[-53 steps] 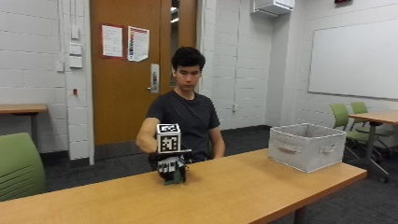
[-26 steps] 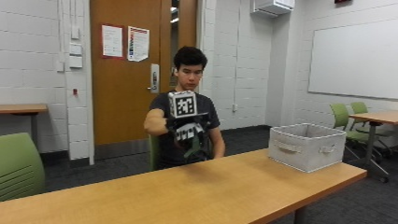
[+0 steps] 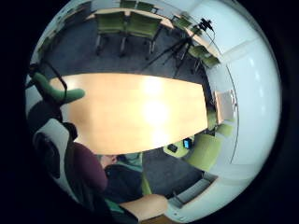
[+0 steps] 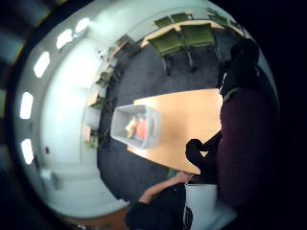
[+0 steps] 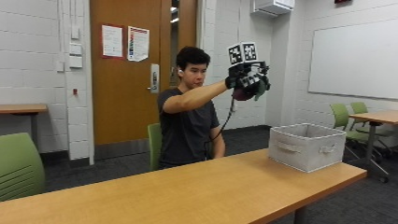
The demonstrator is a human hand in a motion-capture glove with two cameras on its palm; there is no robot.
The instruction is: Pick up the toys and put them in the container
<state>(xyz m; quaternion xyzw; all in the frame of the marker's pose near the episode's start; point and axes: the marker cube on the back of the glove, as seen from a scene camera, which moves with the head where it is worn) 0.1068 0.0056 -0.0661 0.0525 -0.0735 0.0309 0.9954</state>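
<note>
In the outside view my gloved right hand (image 5: 247, 77) is raised high, at head height, above the wooden table (image 5: 187, 186). Its fingers curl round a dark red and green plush toy (image 5: 242, 94). The toy's dark red body (image 4: 242, 143) sits close against the palm in the thumb side view, and a green part (image 3: 56, 91) shows in the little finger side view. A grey fabric container (image 5: 306, 145) stands at the table's right end, to the right of the hand and well below it. Seen from above, the container (image 4: 135, 127) holds a yellowish toy (image 4: 130, 127) and a red toy (image 4: 142, 128).
Green chairs (image 5: 18, 165) stand on the left, and more (image 5: 348, 119) sit by a second table on the right. A camera tripod (image 3: 180, 44) stands beyond the table's far side. The tabletop between me and the container shows bare wood.
The hand has lifted from the tabletop with the toy in its grip, rising to head height and moving right toward the container.
</note>
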